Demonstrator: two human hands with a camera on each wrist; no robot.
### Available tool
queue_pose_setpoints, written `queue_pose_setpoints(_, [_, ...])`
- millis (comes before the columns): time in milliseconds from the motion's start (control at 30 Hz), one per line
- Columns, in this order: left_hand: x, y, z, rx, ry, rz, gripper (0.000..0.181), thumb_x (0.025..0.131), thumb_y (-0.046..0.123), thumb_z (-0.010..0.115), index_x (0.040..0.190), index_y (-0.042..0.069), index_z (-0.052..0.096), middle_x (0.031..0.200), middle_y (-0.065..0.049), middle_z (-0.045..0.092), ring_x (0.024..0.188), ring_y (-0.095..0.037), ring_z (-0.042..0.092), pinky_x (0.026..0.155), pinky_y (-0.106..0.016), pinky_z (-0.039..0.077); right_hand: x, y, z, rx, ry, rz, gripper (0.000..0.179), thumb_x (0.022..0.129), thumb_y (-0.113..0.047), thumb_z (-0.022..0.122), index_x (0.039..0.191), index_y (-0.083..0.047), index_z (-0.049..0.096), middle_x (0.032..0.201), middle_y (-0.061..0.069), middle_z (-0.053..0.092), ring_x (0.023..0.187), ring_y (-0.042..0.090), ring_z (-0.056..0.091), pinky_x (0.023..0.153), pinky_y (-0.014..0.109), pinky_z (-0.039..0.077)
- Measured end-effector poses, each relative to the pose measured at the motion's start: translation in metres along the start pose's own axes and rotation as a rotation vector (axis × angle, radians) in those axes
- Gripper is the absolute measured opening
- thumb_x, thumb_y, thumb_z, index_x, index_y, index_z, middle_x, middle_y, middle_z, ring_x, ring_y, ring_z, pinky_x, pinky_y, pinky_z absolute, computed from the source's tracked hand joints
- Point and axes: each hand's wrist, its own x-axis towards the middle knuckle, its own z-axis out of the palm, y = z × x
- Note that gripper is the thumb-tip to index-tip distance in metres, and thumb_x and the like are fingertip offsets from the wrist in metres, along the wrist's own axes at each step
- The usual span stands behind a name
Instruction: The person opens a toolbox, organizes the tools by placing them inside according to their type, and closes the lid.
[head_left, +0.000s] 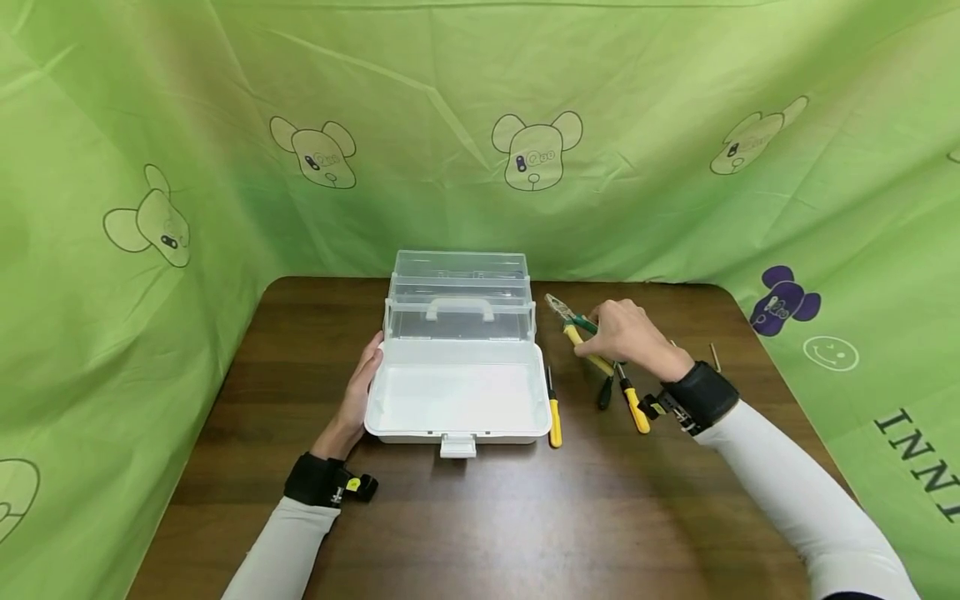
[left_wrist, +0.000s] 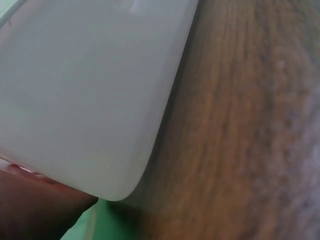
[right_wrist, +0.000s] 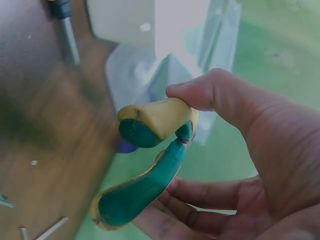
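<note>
Pliers (head_left: 573, 334) at centre-right I am gripping with my right hand (head_left: 626, 335); my left hand (head_left: 356, 402), unclenched, is touching the opened toolbox (head_left: 459, 398); screwdrivers (head_left: 555, 423) are lying outside.

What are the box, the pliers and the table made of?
Box: probably plastic; smooth white tray, see-through lid.
Pliers: grey, shiny head, likely metal; smooth yellow-and-green handles, maybe plastic or rubber.
Table: brown streaks like wood grain, but maybe just a wood-look top; reflected light suggests slight gloss.
</note>
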Motion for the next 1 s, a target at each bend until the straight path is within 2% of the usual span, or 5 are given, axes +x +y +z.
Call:
queue_pose_setpoints(433, [0.001, 0.003, 0.000, 0.008, -0.006, -0.046, 0.071, 0.115, 0.040, 0.027, 0.170, 0.007, -0.002, 0.177, -0.014, -0.002, 0.162, -0.031, -0.003, 0.128, -0.057, 0.000, -0.024, -0.051, -0.024, -0.051, 0.032, -0.183, 0.054, 0.074, -0.027, 0.087, 0.117, 0.005, 0.076, 0.066, -0.001, 0.040, 0.053, 0.010, 0.021, 0.052, 0.026, 0.021])
queue_pose_setpoints(500, [0.001, 0.004, 0.000, 0.010, -0.004, -0.051, 0.071, 0.115, 0.040, 0.027, 0.170, 0.007, -0.002, 0.177, -0.014, -0.002, 0.162, -0.030, -0.003, 0.128, -0.057, 0.000, -0.027, -0.060, -0.025, -0.060, 0.030, -0.212, 0.055, 0.073, -0.027, 0.087, 0.117, 0.005, 0.077, 0.069, 0.001, 0.049, 0.054, 0.011, 0.023, 0.053, 0.027, 0.022])
queue_pose_setpoints(667, [0.000, 0.005, 0.001, 0.016, -0.001, -0.050, 0.070, 0.115, 0.039, 0.027, 0.170, 0.007, -0.001, 0.177, -0.014, -0.001, 0.163, -0.031, -0.003, 0.128, -0.058, 0.000, -0.030, -0.080, -0.024, -0.095, 0.051, -0.328, 0.051, 0.072, -0.025, 0.088, 0.113, 0.004, 0.078, 0.095, 0.012, 0.073, 0.064, 0.016, 0.045, 0.058, 0.029, 0.034])
queue_pose_setpoints(833, [0.000, 0.005, 0.001, 0.013, -0.001, -0.040, 0.069, 0.115, 0.038, 0.027, 0.170, 0.006, 0.000, 0.177, -0.015, -0.001, 0.163, -0.032, -0.003, 0.128, -0.058, 0.000, -0.031, -0.096, -0.017, -0.116, 0.056, -0.440, 0.040, 0.068, -0.019, 0.087, 0.103, -0.001, 0.078, 0.088, 0.008, 0.070, 0.069, 0.015, 0.050, 0.059, 0.030, 0.042])
queue_pose_setpoints(1000, [0.000, 0.004, 0.001, 0.020, 0.001, -0.042, 0.069, 0.115, 0.039, 0.027, 0.170, 0.007, 0.000, 0.177, -0.014, -0.001, 0.163, -0.031, -0.003, 0.128, -0.058, 0.000, -0.032, -0.110, -0.006, -0.122, 0.036, -0.521, 0.035, 0.065, -0.020, 0.089, 0.094, -0.005, 0.077, 0.083, 0.002, 0.065, 0.069, 0.012, 0.049, 0.059, 0.030, 0.043])
